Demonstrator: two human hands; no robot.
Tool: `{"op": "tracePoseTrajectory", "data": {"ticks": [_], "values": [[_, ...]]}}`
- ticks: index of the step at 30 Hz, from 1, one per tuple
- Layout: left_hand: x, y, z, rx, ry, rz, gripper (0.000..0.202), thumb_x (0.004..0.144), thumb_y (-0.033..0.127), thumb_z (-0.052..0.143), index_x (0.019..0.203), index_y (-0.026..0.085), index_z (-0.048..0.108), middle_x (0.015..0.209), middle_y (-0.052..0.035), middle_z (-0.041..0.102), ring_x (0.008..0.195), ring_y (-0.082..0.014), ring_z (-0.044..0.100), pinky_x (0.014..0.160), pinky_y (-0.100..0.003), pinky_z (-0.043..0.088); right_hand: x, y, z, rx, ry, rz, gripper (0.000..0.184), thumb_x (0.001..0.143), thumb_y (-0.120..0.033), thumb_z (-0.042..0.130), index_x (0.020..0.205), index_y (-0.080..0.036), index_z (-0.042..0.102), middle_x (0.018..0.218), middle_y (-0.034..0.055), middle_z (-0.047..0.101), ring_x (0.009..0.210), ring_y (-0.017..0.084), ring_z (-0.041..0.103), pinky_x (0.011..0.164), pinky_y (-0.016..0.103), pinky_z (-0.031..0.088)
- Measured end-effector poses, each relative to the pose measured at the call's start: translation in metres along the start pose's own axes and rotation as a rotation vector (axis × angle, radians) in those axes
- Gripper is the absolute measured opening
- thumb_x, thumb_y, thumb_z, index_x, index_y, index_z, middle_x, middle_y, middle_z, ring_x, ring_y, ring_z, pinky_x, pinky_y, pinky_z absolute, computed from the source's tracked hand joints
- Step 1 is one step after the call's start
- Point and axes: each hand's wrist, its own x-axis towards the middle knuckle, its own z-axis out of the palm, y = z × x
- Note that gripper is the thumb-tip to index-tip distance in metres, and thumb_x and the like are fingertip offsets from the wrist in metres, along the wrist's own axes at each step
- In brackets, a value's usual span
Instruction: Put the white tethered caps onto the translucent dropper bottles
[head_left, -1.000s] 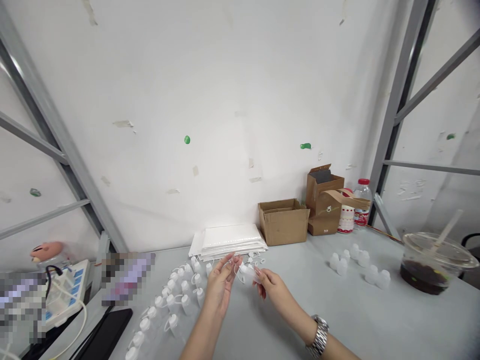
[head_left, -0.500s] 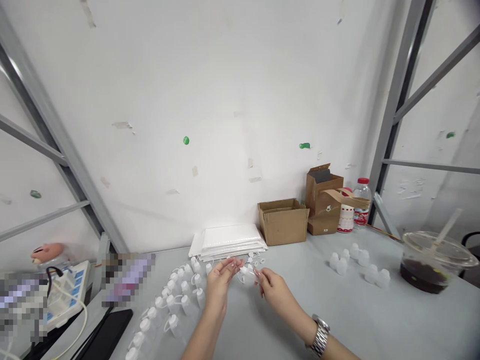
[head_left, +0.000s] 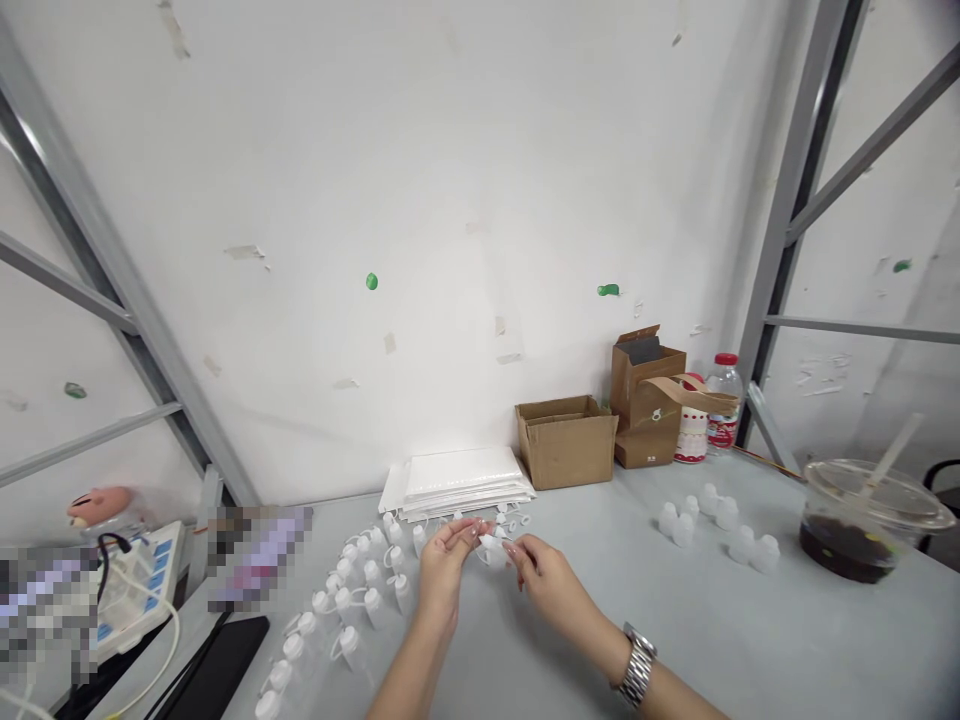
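My left hand point(head_left: 442, 568) and my right hand point(head_left: 546, 578) meet over the table around a small translucent white bottle point(head_left: 493, 552) with a ring-like strap. Its lower end is pinched between the right thumb and fingers. The left thumb and fingertips are closed at its top, where a small white cap piece seems to be, partly hidden by the fingers. Left of my left hand stand several similar capped bottles point(head_left: 349, 645) in loose rows. Just behind the hands lie a few small white caps with rings point(head_left: 514, 522).
White padded mailers point(head_left: 461, 480) are stacked by the wall beside a cardboard box point(head_left: 568, 448) and a brown paper bag point(head_left: 651, 420). Several uncapped bottle pieces point(head_left: 741, 545) lie at right, near a plastic bowl of dark drink point(head_left: 851, 545). A black phone-like slab point(head_left: 217, 675) and power strip point(head_left: 150, 590) sit left.
Both hands stay in nearly the same place around the bottle. My left fingertips have shifted slightly right, closer to the bottle's top.
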Motion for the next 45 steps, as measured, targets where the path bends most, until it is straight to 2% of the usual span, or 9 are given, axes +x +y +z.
{"op": "tracePoseTrajectory", "data": {"ticks": [5,9,14,17,23,31,34,37,45], "values": [[-0.002,0.006,0.005,0.017,-0.072,-0.008,0.032,0.055,0.032,0.074,0.079,0.013,0.065,0.081,-0.0114,0.072,0.087,-0.0235,0.065,0.086,-0.035,0.044,-0.006,0.001,0.004,-0.067,-0.133,-0.092,0.016,0.077,-0.034,0.054,0.078,-0.019,0.06,0.072,0.0022,0.061,0.068,0.017,0.054,0.067,0.026,0.04],[0.0,-0.003,0.003,0.156,-0.032,0.021,0.032,0.065,0.041,0.065,0.083,0.015,0.065,0.097,-0.0128,0.068,0.093,-0.0239,0.062,0.084,-0.036,0.045,0.009,0.007,-0.003,-0.171,0.098,-0.146,0.016,0.073,-0.033,0.06,0.077,-0.018,0.064,0.085,0.0062,0.058,0.079,0.019,0.054,0.073,0.028,0.041],[-0.002,-0.022,-0.003,0.788,-0.015,0.349,0.021,0.073,0.034,0.055,0.085,0.02,0.065,0.091,-0.0086,0.062,0.092,-0.0241,0.056,0.085,-0.038,0.041,0.049,0.038,-0.048,-0.482,0.256,0.076,0.022,0.079,-0.033,0.051,0.081,-0.014,0.061,0.074,0.0084,0.064,0.067,0.019,0.056,0.061,0.027,0.038],[-0.005,-0.026,-0.003,0.963,-0.052,0.39,0.021,0.076,0.03,0.048,0.087,0.021,0.063,0.089,-0.0071,0.057,0.081,-0.021,0.057,0.081,-0.038,0.042,0.063,0.058,-0.075,-0.599,0.304,0.157,0.019,0.079,-0.028,0.05,0.079,-0.012,0.061,0.078,0.0135,0.067,0.073,0.022,0.059,0.064,0.029,0.034],[-0.003,-0.026,-0.005,1.033,-0.023,0.378,0.022,0.078,0.029,0.043,0.087,0.021,0.062,0.085,-0.0054,0.055,0.071,-0.0184,0.055,0.076,-0.036,0.044,0.07,0.071,-0.083,-0.751,0.299,0.171,0.02,0.08,-0.029,0.051,0.077,-0.014,0.063,0.084,0.011,0.068,0.082,0.021,0.061,0.067,0.027,0.032],[0.001,-0.023,-0.011,1.104,0.049,0.33,0.024,0.079,0.03,0.041,0.093,0.019,0.058,0.09,-0.0065,0.055,0.07,-0.0178,0.057,0.075,-0.035,0.044,0.031,0.057,-0.108,-0.909,0.403,0.111,0.034,0.087,-0.03,0.043,0.113,-0.011,0.053,0.1,0.0153,0.06,0.092,0.025,0.054,0.074,0.033,0.031],[0.003,-0.025,-0.012,1.13,0.054,0.328,0.025,0.08,0.031,0.04,0.094,0.02,0.058,0.091,-0.0069,0.056,0.073,-0.0186,0.057,0.076,-0.035,0.044,0.009,0.054,-0.139,-1.229,0.537,0.138,0.029,0.085,-0.032,0.048,0.098,-0.011,0.062,0.094,0.0161,0.058,0.091,0.03,0.051,0.072,0.037,0.03],[0.005,-0.027,-0.012,1.147,0.046,0.327,0.027,0.079,0.03,0.04,0.094,0.018,0.058,0.091,-0.0078,0.056,0.074,-0.0194,0.057,0.078,-0.036,0.044,-0.002,0.053,-0.162,-1.371,0.507,0.169,0.03,0.083,-0.038,0.051,0.085,-0.012,0.067,0.089,0.0164,0.057,0.088,0.03,0.05,0.068,0.037,0.029],[0.005,-0.026,-0.013,1.11,0.071,0.316,0.029,0.079,0.036,0.04,0.09,0.019,0.06,0.089,-0.0081,0.057,0.085,-0.0238,0.057,0.079,-0.037,0.043,0.002,0.061,-0.168,-1.409,0.365,0.159,0.022,0.083,-0.027,0.053,0.075,-0.014,0.069,0.084,0.0153,0.06,0.086,0.028,0.051,0.067,0.035,0.028]]}}
